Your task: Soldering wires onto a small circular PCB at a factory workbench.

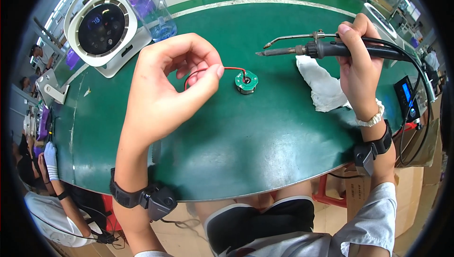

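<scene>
My left hand (177, 75) pinches a thin red wire (231, 68) between thumb and fingertips. The wire runs right to a small round part with a green circuit board (246, 81) on top, which sits on the green table. A dark wire end shows at the board's middle. My right hand (362, 63) is closed round the black handle of a soldering iron (326, 49), held above the table. Its tip points left, over and to the right of the board, apart from it. A thin metal tube is clamped along the iron, above its tip.
A crumpled white cloth (321, 84) lies below the iron. A white round-faced device (101, 27) and a clear plastic bottle (153, 13) stand at far left. A blue-lit control box (407, 97) is at right, with cables near my arm. Another person's gloved hand (51, 160) is at left.
</scene>
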